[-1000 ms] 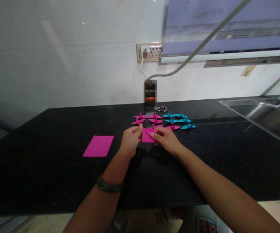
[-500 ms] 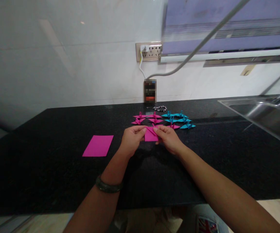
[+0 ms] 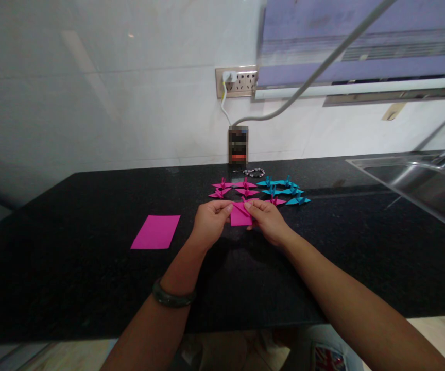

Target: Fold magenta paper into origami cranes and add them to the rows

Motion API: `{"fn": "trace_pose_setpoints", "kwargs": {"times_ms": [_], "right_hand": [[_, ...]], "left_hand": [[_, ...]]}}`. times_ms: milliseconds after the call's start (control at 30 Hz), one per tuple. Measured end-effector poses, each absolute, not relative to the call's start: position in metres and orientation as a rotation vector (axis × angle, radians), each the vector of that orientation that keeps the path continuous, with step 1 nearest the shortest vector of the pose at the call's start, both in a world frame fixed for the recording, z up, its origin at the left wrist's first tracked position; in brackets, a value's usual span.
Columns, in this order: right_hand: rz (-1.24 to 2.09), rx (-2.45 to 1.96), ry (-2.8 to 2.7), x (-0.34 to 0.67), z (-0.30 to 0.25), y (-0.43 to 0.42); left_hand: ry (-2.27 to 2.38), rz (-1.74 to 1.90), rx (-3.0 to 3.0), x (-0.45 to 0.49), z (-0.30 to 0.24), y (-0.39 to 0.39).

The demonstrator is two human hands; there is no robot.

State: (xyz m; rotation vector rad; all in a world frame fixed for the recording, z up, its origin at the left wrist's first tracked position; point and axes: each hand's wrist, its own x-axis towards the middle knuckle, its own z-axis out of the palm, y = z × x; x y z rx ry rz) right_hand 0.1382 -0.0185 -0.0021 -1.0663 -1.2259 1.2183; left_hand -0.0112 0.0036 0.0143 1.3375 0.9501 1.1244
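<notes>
A small folded square of pink origami paper [image 3: 240, 216] is pinched between both hands, a little above the dark counter. My left hand [image 3: 209, 222] grips its left upper corner with thumb and fingers. On the other side, my right hand [image 3: 269, 220] has its thumb pressed on the upper right part, where a slanting fold shows. Behind the hands stand several pink paper cranes [image 3: 246, 192] and several blue paper cranes [image 3: 292, 190] in rows; the hands partly hide the nearest pink ones. A flat pink sheet [image 3: 156, 232] lies to the left of my left hand.
The black counter [image 3: 71, 278] meets a tiled wall. A beaded bracelet [image 3: 254, 172] lies behind the cranes, near an upright device with a blurred screen [image 3: 238, 145]. A grey hose [image 3: 307, 85] and socket panel [image 3: 237, 82] are above. A metal sink [image 3: 419, 180] is at right.
Almost nothing differs. Both hands and the folded pink paper have shifted very slightly to the right, with the same pinch on it.
</notes>
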Motion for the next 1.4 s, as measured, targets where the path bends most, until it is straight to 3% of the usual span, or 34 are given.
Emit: {"fn": "trace_pose_setpoints", "kwargs": {"times_ms": [467,767,1167,1400], "right_hand": [[1.037,-1.109,-1.415,0.140,-0.003,-0.019],[0.764,-1.155,-1.611,0.141,0.002,-0.021],[0.746,-1.165,-1.654,0.139,0.005,-0.025],[0.931,-1.090,-1.577,0.138,0.004,-0.024]], "left_hand": [[1.029,1.168,1.549,-0.015,0.013,0.004],[0.947,1.024,1.222,-0.010,0.022,-0.002],[1.049,1.125,1.344,-0.007,0.015,-0.002],[0.981,1.074,1.262,-0.007,0.014,-0.003]]}}
